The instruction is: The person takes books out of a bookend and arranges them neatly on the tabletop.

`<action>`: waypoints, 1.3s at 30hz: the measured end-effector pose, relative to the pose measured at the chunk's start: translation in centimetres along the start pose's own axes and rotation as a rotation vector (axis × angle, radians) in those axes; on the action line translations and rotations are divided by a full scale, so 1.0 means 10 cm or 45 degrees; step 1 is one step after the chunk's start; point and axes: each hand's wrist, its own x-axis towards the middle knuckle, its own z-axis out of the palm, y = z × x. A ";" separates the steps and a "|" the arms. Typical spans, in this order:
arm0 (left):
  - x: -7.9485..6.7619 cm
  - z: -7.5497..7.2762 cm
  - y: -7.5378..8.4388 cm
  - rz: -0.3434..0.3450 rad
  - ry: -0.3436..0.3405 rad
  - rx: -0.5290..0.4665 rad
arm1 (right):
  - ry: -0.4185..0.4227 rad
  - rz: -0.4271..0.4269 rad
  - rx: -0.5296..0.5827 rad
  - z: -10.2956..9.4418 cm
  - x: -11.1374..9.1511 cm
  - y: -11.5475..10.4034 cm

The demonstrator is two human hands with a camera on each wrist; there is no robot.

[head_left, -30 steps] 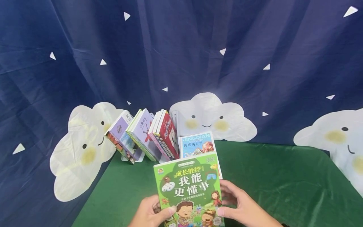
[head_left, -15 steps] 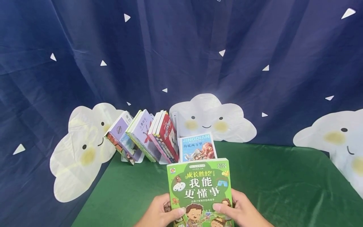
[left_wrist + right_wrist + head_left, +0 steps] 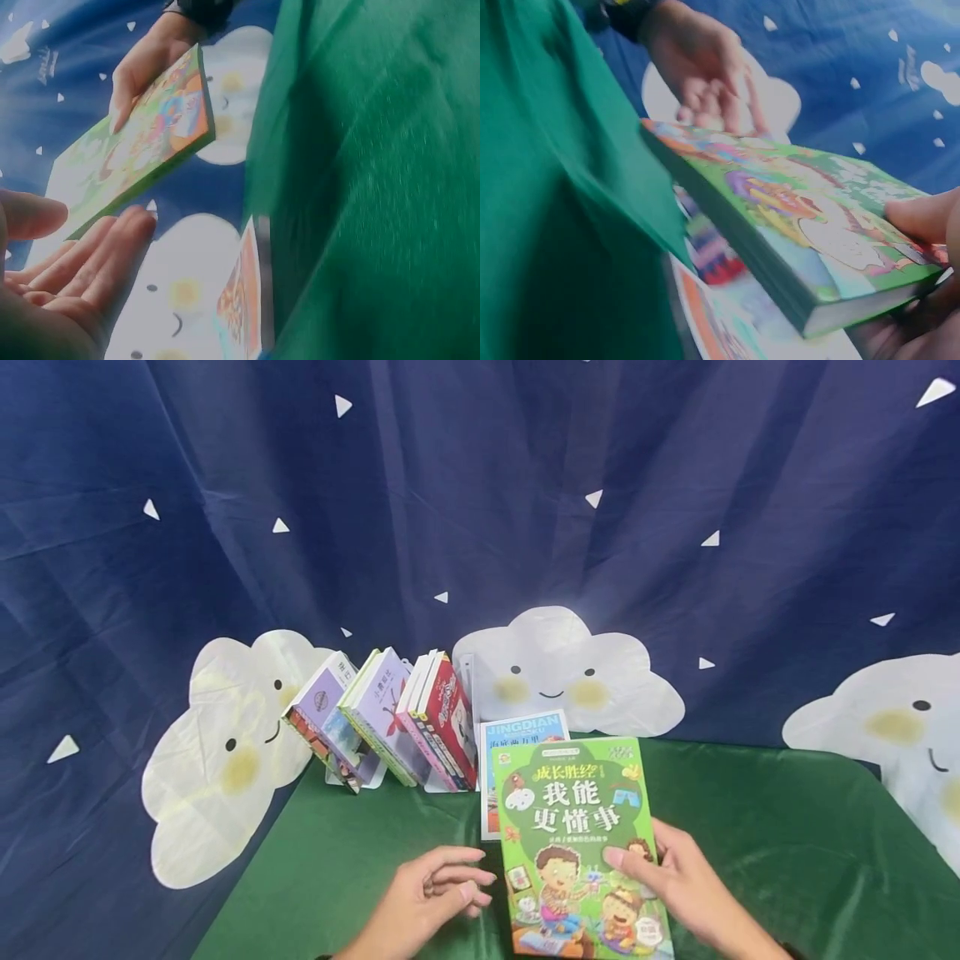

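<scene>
My right hand (image 3: pixel 686 877) grips a green picture book (image 3: pixel 577 847) by its right edge, thumb on the cover and fingers beneath. In the right wrist view the thick green book (image 3: pixel 810 217) is tilted, its cover facing up. My left hand (image 3: pixel 431 893) is off the book, just left of it, with its fingers loosely bent and holding nothing. The left wrist view has that hand (image 3: pixel 75 277) beside the book (image 3: pixel 142 142), a gap between thumb and fingers. Behind the green book, a blue book with an octopus cover (image 3: pixel 525 727) is partly hidden.
Several books lean in a row at the back left: purple ones (image 3: pixel 322 702), a lilac one (image 3: pixel 382 702) and a red one (image 3: pixel 450 710), with a bookend (image 3: pixel 468 672) at their right. The green-covered table (image 3: pixel 750 827) meets a dark blue curtain (image 3: pixel 525 485) with clouds.
Both hands held the green book earlier. Now my left hand has let go and sits apart from it. The book has moved right and up in my right hand, covering more of the blue book.
</scene>
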 end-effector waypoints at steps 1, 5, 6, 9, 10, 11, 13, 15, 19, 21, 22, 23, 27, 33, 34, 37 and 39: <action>0.01 -0.02 -0.01 0.029 0.044 0.077 | 0.025 -0.016 -0.030 -0.06 0.01 0.00; 0.03 -0.13 -0.05 0.160 0.318 0.457 | 0.155 0.020 -0.141 -0.34 0.10 -0.01; 0.03 -0.17 -0.06 0.175 0.397 0.537 | 0.183 0.033 -0.159 -0.41 0.12 -0.01; 0.04 -0.31 -0.06 0.166 0.583 0.701 | 0.247 0.102 -0.185 -0.62 0.20 0.01; 0.05 -0.37 -0.05 0.147 0.630 0.722 | 0.264 0.119 -0.189 -0.68 0.23 0.02; 0.05 -0.44 -0.05 0.134 0.669 0.746 | 0.278 0.136 -0.193 -0.74 0.26 0.03; 0.07 -0.58 -0.03 0.122 0.736 0.788 | 0.301 0.161 -0.207 -0.86 0.33 0.06; 0.10 -0.72 -0.01 0.107 0.804 0.824 | 0.316 0.170 -0.225 -0.97 0.40 0.11; 0.11 -0.95 0.01 0.044 0.897 0.856 | 0.317 0.175 -0.244 -1.15 0.55 0.21; 0.12 -1.05 0.01 0.003 0.926 0.846 | 0.303 0.182 -0.243 -1.23 0.62 0.26; 0.12 -1.09 0.00 -0.016 0.937 0.830 | 0.292 0.193 -0.238 -1.26 0.66 0.28; 0.12 -1.14 -0.01 -0.038 0.952 0.808 | 0.283 0.203 -0.235 -1.29 0.69 0.30; 0.14 -1.33 -0.09 -0.100 1.017 0.691 | 0.250 0.240 -0.234 -1.40 0.84 0.37; 0.18 -1.57 -0.15 -0.118 1.139 0.551 | 0.174 0.273 -0.206 -1.58 0.96 0.46; 0.19 -1.60 -0.15 -0.114 1.154 0.543 | 0.157 0.278 -0.202 -1.60 0.97 0.48; 0.24 -1.68 -0.14 -0.109 1.170 0.542 | 0.110 0.294 -0.183 -1.64 1.00 0.51; 0.27 -1.72 -0.13 -0.110 1.165 0.562 | 0.088 0.298 -0.174 -1.65 1.02 0.53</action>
